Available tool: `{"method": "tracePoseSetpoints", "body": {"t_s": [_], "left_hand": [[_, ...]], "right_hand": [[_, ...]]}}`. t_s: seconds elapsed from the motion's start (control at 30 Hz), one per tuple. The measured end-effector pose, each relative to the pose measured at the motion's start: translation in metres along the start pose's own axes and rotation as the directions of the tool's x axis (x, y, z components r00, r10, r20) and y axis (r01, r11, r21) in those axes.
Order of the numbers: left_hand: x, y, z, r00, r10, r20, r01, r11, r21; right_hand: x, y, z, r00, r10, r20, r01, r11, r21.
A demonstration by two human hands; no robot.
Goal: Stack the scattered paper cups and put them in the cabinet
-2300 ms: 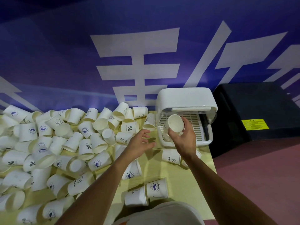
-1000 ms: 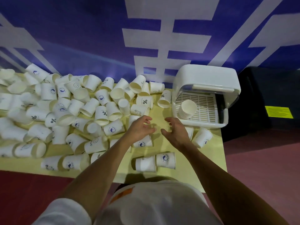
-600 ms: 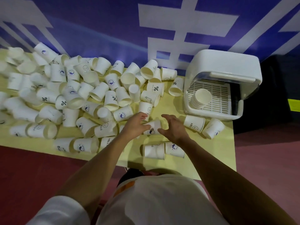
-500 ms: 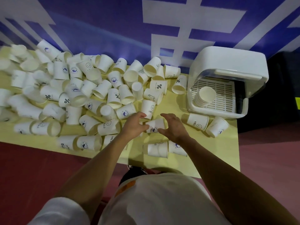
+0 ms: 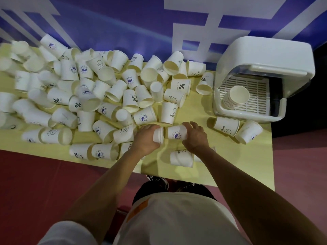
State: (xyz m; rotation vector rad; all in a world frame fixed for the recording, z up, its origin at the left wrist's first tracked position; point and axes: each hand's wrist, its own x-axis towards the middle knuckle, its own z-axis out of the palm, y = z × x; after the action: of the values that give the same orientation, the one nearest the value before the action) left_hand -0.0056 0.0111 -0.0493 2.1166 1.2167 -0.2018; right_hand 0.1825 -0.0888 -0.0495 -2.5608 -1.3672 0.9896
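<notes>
Both grips are busy near the front middle of the surface point(image 5: 230, 170). The left grip point(image 5: 146, 138) is curled round a blank cup point(image 5: 158, 136), its round end facing right. Just beside it, the right grip point(image 5: 195, 137) is clamped on a whale cup point(image 5: 177, 134) lying sideways, fingers arched over it. The two cups meet end to end between the hands. I cannot tell whether they touch.

To the left, the pile point(image 5: 88, 89) of cups lies tumbled, many on their sides and over one another. It spreads from the wall side nearly to the front edge and runs out of view past the left. A HELLO cup point(image 5: 168, 112) sits just behind the grips. A low cup point(image 5: 181, 158) lies under the right wrist, near the front edge.

To the right, the cabinet point(image 5: 265, 53) sits in the back right corner, its side close to the surface's right edge and its open front towards the person. Inside, a stack point(image 5: 235, 98) of cups sits at the left of the slatted tray point(image 5: 256, 96), with bare slats showing to its right.

Two strays, a smiley cup point(image 5: 225, 126) and an end cup point(image 5: 248, 132), lie just before the cabinet's front lip. Between them and the right grip runs a strip of bare yellow. More bare yellow fills the front right corner, out to both edges.
</notes>
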Motion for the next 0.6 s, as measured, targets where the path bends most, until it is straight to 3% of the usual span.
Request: {"method": "tracePoseSetpoints", "body": {"t_s": [0.27, 0.6], "left_hand": [[0.004, 0.001, 0.009, 1.0, -0.023, -0.01, 0.025, 0.984, 0.179], [0.011, 0.026, 0.004, 0.993, 0.046, -0.11, -0.042, 0.998, 0.035]], "right_hand": [[-0.006, 0.004, 0.001, 0.998, 0.014, -0.069, -0.004, 0.991, 0.136], [-0.016, 0.012, -0.032, 0.975, 0.045, -0.219, 0.061, 0.889, 0.453]]}}
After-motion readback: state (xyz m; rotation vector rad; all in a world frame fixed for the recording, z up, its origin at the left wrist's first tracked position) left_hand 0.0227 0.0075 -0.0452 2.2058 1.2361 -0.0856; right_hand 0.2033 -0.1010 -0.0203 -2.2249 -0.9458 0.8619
